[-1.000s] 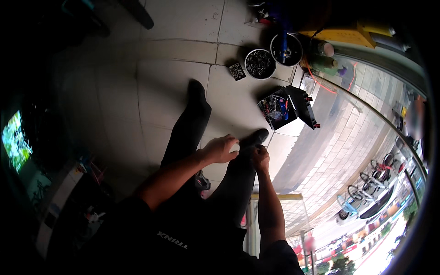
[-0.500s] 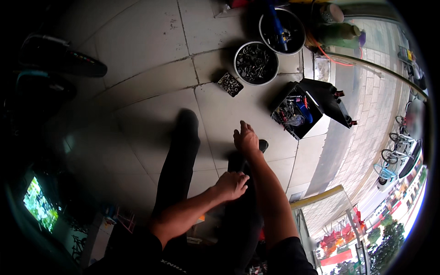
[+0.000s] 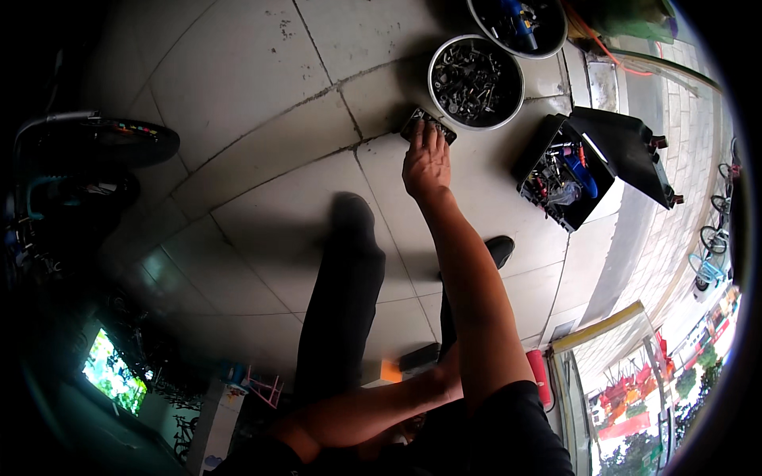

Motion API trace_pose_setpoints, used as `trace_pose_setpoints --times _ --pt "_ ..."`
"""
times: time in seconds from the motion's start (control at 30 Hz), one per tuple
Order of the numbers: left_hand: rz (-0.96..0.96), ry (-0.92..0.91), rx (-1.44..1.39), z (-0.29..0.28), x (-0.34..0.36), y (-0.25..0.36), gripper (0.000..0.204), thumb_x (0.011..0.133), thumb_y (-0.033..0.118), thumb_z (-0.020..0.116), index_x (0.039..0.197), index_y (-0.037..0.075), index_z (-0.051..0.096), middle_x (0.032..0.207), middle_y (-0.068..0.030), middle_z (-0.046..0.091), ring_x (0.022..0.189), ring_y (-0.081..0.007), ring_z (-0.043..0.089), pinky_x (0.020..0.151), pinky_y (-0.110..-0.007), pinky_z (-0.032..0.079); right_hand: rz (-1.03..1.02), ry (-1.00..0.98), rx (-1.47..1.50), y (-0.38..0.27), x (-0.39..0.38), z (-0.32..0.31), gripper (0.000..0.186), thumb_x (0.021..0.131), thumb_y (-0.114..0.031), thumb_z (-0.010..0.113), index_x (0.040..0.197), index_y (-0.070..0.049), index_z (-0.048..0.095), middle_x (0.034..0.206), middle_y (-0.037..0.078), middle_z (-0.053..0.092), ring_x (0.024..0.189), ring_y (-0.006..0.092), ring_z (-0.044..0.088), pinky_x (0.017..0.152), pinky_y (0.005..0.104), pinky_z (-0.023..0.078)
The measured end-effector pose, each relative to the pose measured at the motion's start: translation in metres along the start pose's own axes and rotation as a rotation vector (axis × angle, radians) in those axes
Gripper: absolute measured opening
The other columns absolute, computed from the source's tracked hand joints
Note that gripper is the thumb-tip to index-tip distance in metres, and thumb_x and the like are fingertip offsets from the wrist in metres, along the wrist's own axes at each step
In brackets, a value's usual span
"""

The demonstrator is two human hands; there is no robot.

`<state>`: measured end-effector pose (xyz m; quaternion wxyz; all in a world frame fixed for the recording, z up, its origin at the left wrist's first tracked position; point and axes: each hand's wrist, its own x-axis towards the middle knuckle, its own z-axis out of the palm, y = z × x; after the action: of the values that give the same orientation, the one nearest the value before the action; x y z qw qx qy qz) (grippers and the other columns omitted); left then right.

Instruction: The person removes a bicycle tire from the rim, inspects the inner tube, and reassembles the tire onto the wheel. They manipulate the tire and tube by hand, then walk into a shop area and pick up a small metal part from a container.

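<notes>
My right hand [image 3: 429,163] reaches forward over the floor to a small black tray [image 3: 450,136] of small metal parts. Its fingers are stretched out, slightly apart, and cover much of the tray; the fingertips lie over the contents. Whether they pinch any piece cannot be seen. My left hand [image 3: 452,376] is back by my right leg, mostly behind my right forearm, with its fingers hidden. Just beyond the tray stands a round metal bowl [image 3: 517,101] full of dark bolts and small parts.
To the right, an open black toolbox [image 3: 530,178] holds tools, its lid folded outward. A second metal bowl [image 3: 559,46] with a blue tool sits farther back. A bicycle wheel [image 3: 143,143] stands at the left. A glass door [image 3: 573,389] is at the lower right.
My right hand has moved forward from above my knee to the small tray. The left hand has drawn back behind the right forearm. The view has shifted, bringing the bowls nearer the top.
</notes>
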<state>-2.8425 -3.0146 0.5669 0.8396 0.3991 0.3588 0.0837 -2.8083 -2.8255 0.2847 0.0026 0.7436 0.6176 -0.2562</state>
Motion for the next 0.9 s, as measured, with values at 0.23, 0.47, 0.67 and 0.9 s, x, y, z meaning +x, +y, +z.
trace_pose_setpoints --times 0.23,0.47,0.67,0.9 --pt "-0.045 -0.057 0.019 -0.001 -0.013 -0.006 0.037 0.092 0.021 0.070 0.123 0.005 0.056 0.116 -0.0126 0.061 0.111 -0.0275 0.058 0.093 -0.041 0.047 -0.006 0.013 0.046 0.010 0.002 0.003 0.059 0.089 -0.005 0.052 0.147 0.001 0.043 0.119 0.016 0.058 0.109 0.0324 0.058 0.101 0.0432 0.045" --pt "-0.054 -0.128 0.303 0.007 -0.013 -0.016 0.045 0.096 0.028 0.067 0.131 0.005 0.053 0.127 -0.0143 0.058 0.122 -0.0300 0.055 0.104 -0.042 0.044 -0.032 -0.035 -0.014 0.001 -0.029 -0.014 0.059 0.089 -0.010 0.055 0.147 -0.004 0.047 0.124 0.016 0.059 0.112 0.0312 0.058 0.098 0.0426 0.045" --pt "0.016 -0.062 0.281 -0.008 -0.004 0.015 0.049 0.095 0.033 0.069 0.131 0.006 0.050 0.128 -0.0157 0.056 0.124 -0.0325 0.054 0.107 -0.045 0.044 0.078 -0.012 0.076 -0.005 -0.029 -0.014 0.055 0.088 -0.012 0.057 0.143 -0.005 0.051 0.126 0.015 0.059 0.117 0.0318 0.057 0.097 0.0440 0.045" --pt "-0.348 -0.040 -0.938 0.027 -0.016 -0.031 0.051 0.103 0.020 0.063 0.146 0.006 0.040 0.142 -0.0122 0.050 0.133 -0.0244 0.049 0.111 -0.040 0.042 0.529 -0.161 0.202 -0.007 -0.006 -0.016 0.067 0.089 -0.015 0.055 0.152 0.000 0.037 0.132 0.018 0.050 0.117 0.0350 0.057 0.100 0.0444 0.050"
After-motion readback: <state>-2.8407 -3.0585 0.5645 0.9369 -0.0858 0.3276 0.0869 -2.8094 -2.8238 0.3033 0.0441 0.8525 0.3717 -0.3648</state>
